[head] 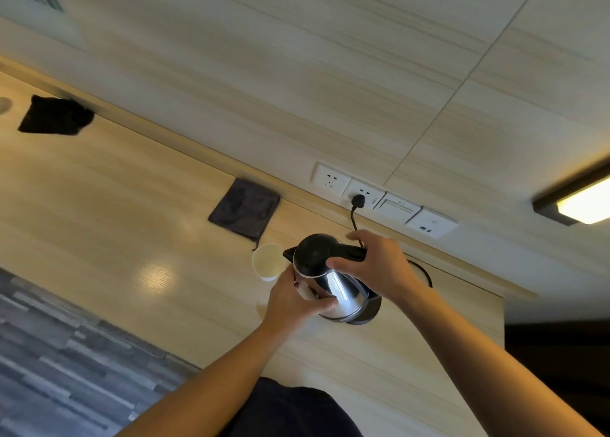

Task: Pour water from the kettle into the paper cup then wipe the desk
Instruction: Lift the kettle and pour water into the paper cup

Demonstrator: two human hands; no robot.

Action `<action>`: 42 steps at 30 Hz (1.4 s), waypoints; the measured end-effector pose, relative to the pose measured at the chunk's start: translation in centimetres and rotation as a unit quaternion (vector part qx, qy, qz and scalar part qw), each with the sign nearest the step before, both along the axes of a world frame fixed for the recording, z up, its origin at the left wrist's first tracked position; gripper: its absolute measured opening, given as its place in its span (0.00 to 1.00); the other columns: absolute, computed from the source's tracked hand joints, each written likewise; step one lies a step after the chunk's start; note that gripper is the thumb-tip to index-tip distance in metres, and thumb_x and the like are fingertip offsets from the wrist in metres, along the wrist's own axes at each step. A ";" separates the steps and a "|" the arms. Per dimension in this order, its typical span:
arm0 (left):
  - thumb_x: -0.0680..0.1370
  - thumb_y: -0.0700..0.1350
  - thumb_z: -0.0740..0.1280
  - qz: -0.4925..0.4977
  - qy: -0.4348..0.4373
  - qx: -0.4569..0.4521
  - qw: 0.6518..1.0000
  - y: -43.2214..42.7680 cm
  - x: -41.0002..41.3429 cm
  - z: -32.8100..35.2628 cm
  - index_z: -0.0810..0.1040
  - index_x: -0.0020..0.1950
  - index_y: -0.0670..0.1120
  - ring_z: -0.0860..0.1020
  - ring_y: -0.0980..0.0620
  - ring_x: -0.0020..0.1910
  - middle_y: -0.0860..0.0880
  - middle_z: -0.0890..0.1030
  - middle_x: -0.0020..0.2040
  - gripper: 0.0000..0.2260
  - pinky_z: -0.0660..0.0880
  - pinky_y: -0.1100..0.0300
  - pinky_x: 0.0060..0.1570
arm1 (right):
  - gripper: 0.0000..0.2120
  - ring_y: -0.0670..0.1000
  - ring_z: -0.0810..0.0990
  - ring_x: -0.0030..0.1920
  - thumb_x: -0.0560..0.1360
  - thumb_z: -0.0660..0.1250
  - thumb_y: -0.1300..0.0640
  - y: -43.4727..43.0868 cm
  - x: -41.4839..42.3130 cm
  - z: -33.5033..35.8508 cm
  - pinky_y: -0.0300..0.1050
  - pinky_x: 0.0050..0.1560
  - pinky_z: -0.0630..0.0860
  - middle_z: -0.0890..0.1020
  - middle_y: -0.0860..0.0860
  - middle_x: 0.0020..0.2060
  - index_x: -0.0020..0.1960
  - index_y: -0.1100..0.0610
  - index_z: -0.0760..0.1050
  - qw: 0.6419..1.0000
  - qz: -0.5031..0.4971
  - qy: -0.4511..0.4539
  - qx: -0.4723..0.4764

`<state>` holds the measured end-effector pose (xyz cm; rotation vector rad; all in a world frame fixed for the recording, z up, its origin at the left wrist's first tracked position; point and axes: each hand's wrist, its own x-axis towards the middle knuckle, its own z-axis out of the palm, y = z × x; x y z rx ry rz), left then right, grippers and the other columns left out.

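Observation:
A steel kettle with a black lid and handle is tilted, its spout toward the white paper cup standing on the wooden desk. My right hand grips the black handle at the top. Against the kettle's steel side rests my left hand, close to the cup's near rim. A folded grey cloth lies on the desk just behind the cup. The inside of the cup looks pale; I cannot tell whether water is flowing.
A black cloth lies at the desk's far left. Wall sockets hold a black plug whose cord runs down behind the kettle. The kettle base peeks out behind my right wrist. A lamp glows at right.

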<state>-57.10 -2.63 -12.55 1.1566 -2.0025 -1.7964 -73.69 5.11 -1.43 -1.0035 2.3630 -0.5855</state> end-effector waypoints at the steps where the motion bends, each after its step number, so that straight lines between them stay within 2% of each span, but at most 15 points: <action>1: 0.64 0.49 0.85 -0.002 -0.003 0.003 1.000 0.0 0.1 -0.1 0.74 0.68 0.55 0.77 0.65 0.59 0.60 0.81 0.58 0.36 0.70 0.73 0.54 | 0.26 0.48 0.84 0.46 0.70 0.77 0.37 -0.1 0.1 0.1 0.52 0.51 0.85 0.86 0.46 0.49 0.61 0.50 0.81 1.000 0.015 -0.003 0.001; 3: 0.65 0.48 0.85 -0.008 -0.008 0.012 1.000 -0.1 0.4 -0.2 0.74 0.68 0.54 0.76 0.65 0.57 0.61 0.80 0.57 0.34 0.70 0.74 0.53 | 0.16 0.46 0.83 0.39 0.72 0.76 0.38 -0.2 0.4 0.0 0.55 0.44 0.85 0.86 0.45 0.38 0.52 0.48 0.84 0.999 0.037 0.000 0.010; 6: 0.65 0.47 0.85 -0.013 -0.016 0.033 0.999 -0.3 0.7 -0.3 0.73 0.66 0.55 0.76 0.64 0.54 0.62 0.79 0.54 0.33 0.70 0.76 0.49 | 0.14 0.49 0.83 0.36 0.72 0.75 0.39 -0.6 0.8 -0.1 0.57 0.42 0.84 0.85 0.48 0.34 0.48 0.49 0.85 0.999 0.034 0.005 0.017; 9: 0.58 0.57 0.83 -0.018 -0.010 0.058 0.998 -0.3 0.9 -0.2 0.74 0.67 0.54 0.78 0.56 0.58 0.56 0.82 0.58 0.39 0.76 0.64 0.57 | 0.15 0.52 0.84 0.38 0.72 0.76 0.40 -1.1 1.3 0.0 0.55 0.43 0.85 0.85 0.49 0.36 0.49 0.51 0.85 0.999 0.024 0.004 0.035; 11: 0.55 0.62 0.80 -0.018 -0.005 0.073 0.997 -0.5 1.0 -0.3 0.74 0.68 0.55 0.79 0.54 0.60 0.55 0.82 0.59 0.43 0.78 0.57 0.61 | 0.16 0.52 0.84 0.37 0.72 0.75 0.39 -1.5 1.5 -0.1 0.55 0.43 0.85 0.85 0.49 0.35 0.47 0.50 0.85 0.999 0.023 0.008 0.046; 13: 0.55 0.60 0.80 -0.019 0.003 0.090 0.996 -0.6 1.0 -0.3 0.74 0.68 0.54 0.79 0.55 0.60 0.54 0.82 0.59 0.42 0.77 0.57 0.61 | 0.16 0.52 0.84 0.36 0.71 0.75 0.37 -1.8 1.5 -0.2 0.55 0.41 0.84 0.85 0.49 0.34 0.45 0.50 0.84 0.998 0.021 0.012 0.056; 16: 0.60 0.51 0.83 -0.018 0.023 0.119 0.992 -0.6 1.2 -0.1 0.74 0.67 0.54 0.78 0.57 0.61 0.55 0.82 0.58 0.37 0.75 0.63 0.59 | 0.17 0.53 0.83 0.35 0.69 0.74 0.35 -2.4 1.6 -0.4 0.53 0.39 0.83 0.84 0.50 0.32 0.42 0.49 0.84 0.997 0.024 0.021 0.065; 18: 0.63 0.47 0.84 -0.015 0.036 0.137 0.990 -0.7 1.4 -0.2 0.75 0.67 0.54 0.78 0.58 0.61 0.55 0.82 0.58 0.35 0.75 0.63 0.59 | 0.18 0.54 0.83 0.35 0.69 0.73 0.34 -2.8 1.7 -0.3 0.50 0.35 0.80 0.84 0.50 0.31 0.40 0.50 0.83 0.997 0.025 0.030 0.071; 20: 0.61 0.50 0.84 -0.009 0.047 0.148 0.988 -0.8 1.5 -0.1 0.75 0.66 0.54 0.79 0.56 0.61 0.55 0.83 0.58 0.35 0.77 0.59 0.61 | 0.18 0.54 0.83 0.34 0.68 0.73 0.34 -3.3 1.8 -0.4 0.46 0.33 0.76 0.83 0.50 0.30 0.39 0.50 0.83 0.996 0.024 0.038 0.080; 22: 0.58 0.54 0.82 0.000 0.054 0.156 0.986 -0.9 1.5 -0.3 0.76 0.65 0.55 0.80 0.56 0.61 0.54 0.84 0.58 0.37 0.78 0.56 0.63 | 0.19 0.51 0.81 0.32 0.68 0.73 0.33 -3.8 1.9 -0.5 0.46 0.33 0.77 0.83 0.50 0.30 0.39 0.49 0.82 0.994 0.023 0.047 0.091; 25: 0.58 0.52 0.82 0.013 0.068 0.169 0.983 -0.9 1.5 -0.4 0.77 0.63 0.55 0.82 0.57 0.58 0.54 0.85 0.56 0.34 0.79 0.52 0.64 | 0.19 0.48 0.79 0.29 0.67 0.73 0.33 -4.5 2.0 -0.7 0.48 0.35 0.81 0.82 0.49 0.29 0.37 0.49 0.80 0.993 0.020 0.056 0.106; 29: 0.59 0.51 0.83 0.022 0.085 0.186 0.979 -0.9 1.6 -0.7 0.76 0.66 0.50 0.83 0.50 0.60 0.50 0.85 0.57 0.37 0.80 0.47 0.65 | 0.20 0.48 0.77 0.28 0.66 0.72 0.32 -5.2 2.3 -0.6 0.47 0.34 0.80 0.82 0.49 0.29 0.37 0.49 0.80 0.990 0.025 0.070 0.119; 33: 0.59 0.49 0.83 0.028 0.093 0.211 0.973 -0.9 1.7 -0.9 0.76 0.66 0.49 0.83 0.51 0.60 0.50 0.85 0.57 0.37 0.80 0.50 0.64 | 0.20 0.47 0.75 0.27 0.67 0.72 0.33 -5.6 2.5 -0.5 0.42 0.31 0.73 0.80 0.48 0.27 0.36 0.50 0.79 0.989 0.033 0.071 0.129; 39: 0.61 0.49 0.83 0.029 0.100 0.228 0.968 -0.8 1.8 -1.2 0.75 0.68 0.46 0.83 0.51 0.61 0.48 0.85 0.58 0.38 0.81 0.56 0.60 | 0.21 0.47 0.73 0.26 0.68 0.73 0.34 -6.1 2.8 -0.3 0.41 0.31 0.71 0.77 0.48 0.26 0.37 0.52 0.79 0.986 0.036 0.079 0.140; 42: 0.60 0.51 0.84 0.031 0.098 0.224 0.969 -0.7 1.8 -1.4 0.75 0.67 0.45 0.83 0.50 0.61 0.47 0.85 0.58 0.38 0.81 0.54 0.61 | 0.20 0.47 0.73 0.27 0.69 0.73 0.34 -6.3 3.0 -0.1 0.41 0.31 0.72 0.79 0.48 0.27 0.38 0.52 0.79 0.985 0.039 0.084 0.145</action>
